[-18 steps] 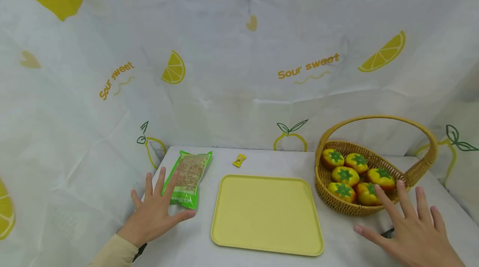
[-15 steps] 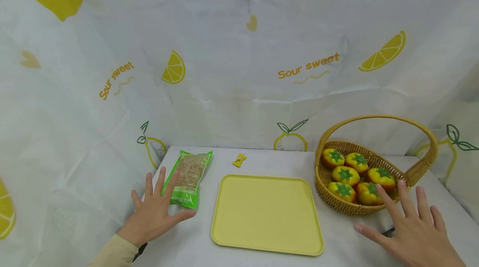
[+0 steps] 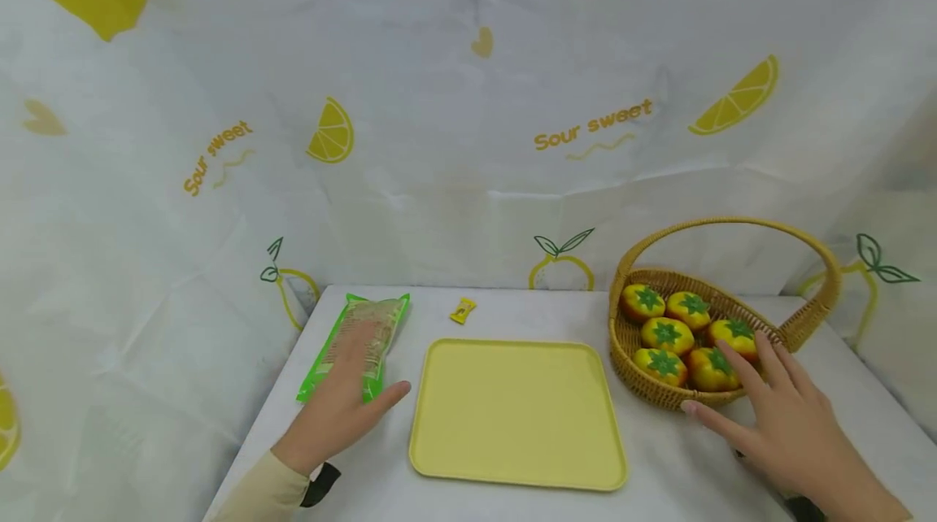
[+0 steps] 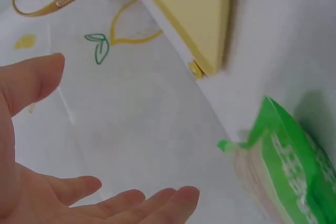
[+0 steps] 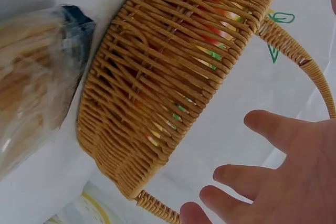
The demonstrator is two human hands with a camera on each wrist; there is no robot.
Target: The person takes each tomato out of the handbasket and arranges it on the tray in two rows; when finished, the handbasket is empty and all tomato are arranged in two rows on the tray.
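Observation:
My left hand (image 3: 340, 408) is held over the near part of a green-edged plastic packet (image 3: 382, 327) with brownish contents, fingers stretched forward and thumb out to the right. In the left wrist view the packet's green end (image 4: 294, 171) lies below the fingertips, apart from them. At the right, my right hand (image 3: 794, 428) hovers with spread fingers by the near rim of a wicker basket (image 3: 644, 388). Several yellow-orange persimmons (image 3: 668, 335) with green leafy tops fill the basket. In the right wrist view the fingers hold nothing beside the basket's woven side (image 5: 157, 72).
A pale yellow tray (image 3: 516, 416) lies in the middle of the white table. Behind it is a small yellow wrapped candy (image 3: 463, 311). A clear bag (image 5: 37, 77) of light brown pieces lies beside the basket. The basket's tall handle (image 3: 732, 221) arches upward before a lemon-print cloth (image 3: 439, 140).
My left hand has moved right and forward over the packet, its fingers drawn closer together. My right hand has shifted slightly left, its fingers less spread. The head view has shifted a little.

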